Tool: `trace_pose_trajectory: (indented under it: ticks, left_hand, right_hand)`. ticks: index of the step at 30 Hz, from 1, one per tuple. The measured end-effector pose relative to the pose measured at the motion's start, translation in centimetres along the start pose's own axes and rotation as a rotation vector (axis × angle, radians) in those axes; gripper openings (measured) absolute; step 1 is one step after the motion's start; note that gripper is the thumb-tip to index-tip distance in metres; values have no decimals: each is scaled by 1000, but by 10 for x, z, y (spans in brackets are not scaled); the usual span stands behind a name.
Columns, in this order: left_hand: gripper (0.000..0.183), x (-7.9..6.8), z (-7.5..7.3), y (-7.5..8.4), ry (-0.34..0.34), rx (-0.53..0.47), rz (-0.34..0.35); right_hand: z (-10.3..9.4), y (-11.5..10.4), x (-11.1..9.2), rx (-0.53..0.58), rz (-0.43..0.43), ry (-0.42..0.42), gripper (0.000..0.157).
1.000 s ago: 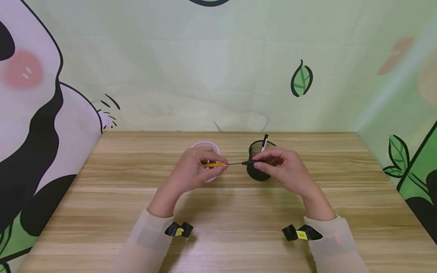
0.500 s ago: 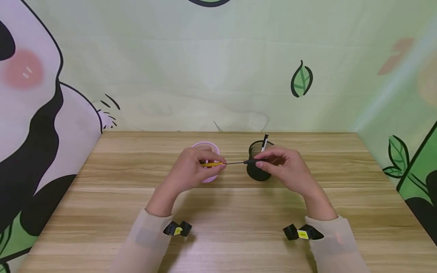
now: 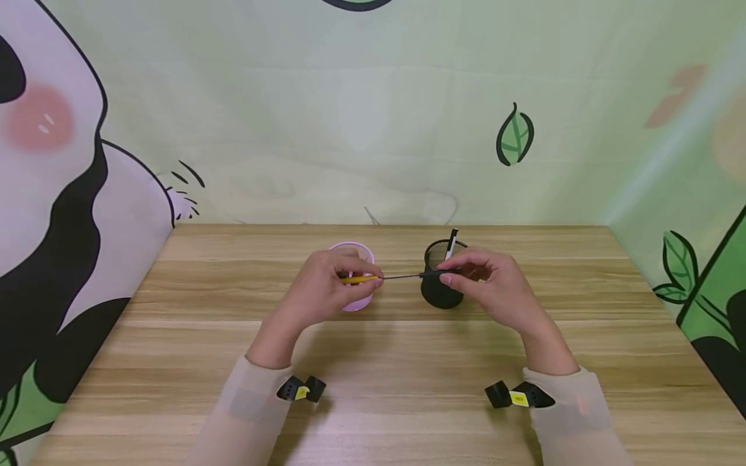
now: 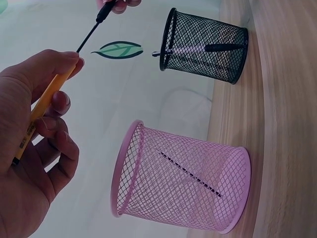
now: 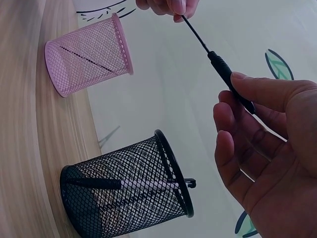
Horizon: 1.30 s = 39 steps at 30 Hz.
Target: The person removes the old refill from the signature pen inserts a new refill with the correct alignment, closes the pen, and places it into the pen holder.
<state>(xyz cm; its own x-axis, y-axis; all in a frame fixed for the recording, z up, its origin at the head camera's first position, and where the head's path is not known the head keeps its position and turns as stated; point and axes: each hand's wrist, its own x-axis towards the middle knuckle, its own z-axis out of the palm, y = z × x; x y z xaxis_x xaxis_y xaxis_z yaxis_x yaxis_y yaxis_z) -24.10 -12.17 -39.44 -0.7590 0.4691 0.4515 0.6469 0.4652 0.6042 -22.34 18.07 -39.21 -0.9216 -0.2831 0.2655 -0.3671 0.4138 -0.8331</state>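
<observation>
A pen drawn apart spans the gap between my hands. My left hand (image 3: 326, 291) pinches its yellow barrel (image 4: 47, 101) between thumb and fingers. With thumb and fingertips my right hand (image 3: 492, 285) pinches the pen's black grip section (image 5: 225, 72). A thin dark refill (image 5: 195, 33) runs from the grip section to the barrel's end at the left fingertips; whether its tip is still inside is hidden. Behind the left hand stands a pink mesh pen holder (image 4: 188, 181), with a thin dark stick in it. A black mesh pen holder (image 5: 129, 193) stands behind the right hand.
A pen (image 5: 143, 185) with a black end and a pale barrel leans in the black holder. Both holders stand upright on the wooden table (image 3: 396, 401), near its back edge. A printed cloth (image 3: 361, 129) hangs behind the table.
The hands have drawn slightly apart, left hand to the left and right hand to the right. More of the thin refill shows between barrel and grip section.
</observation>
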Motion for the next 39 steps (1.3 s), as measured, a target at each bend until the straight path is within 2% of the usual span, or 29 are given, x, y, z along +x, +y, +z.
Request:
trace_pose_trajectory:
  ticks: [15,23,39]
  left_hand:
    - [6,-1,-3,-1,4,-5,-4]
    - [6,-1,-4,-2,6,-25,-5]
    - [8,-1,-6,-2,5,-40,-24]
  right_hand:
    - [-5,2,-1,-6,-10,23,13]
    - [-8,2,-1,-8,30,32,12]
    - [-9,5,0,-16,47,43,13]
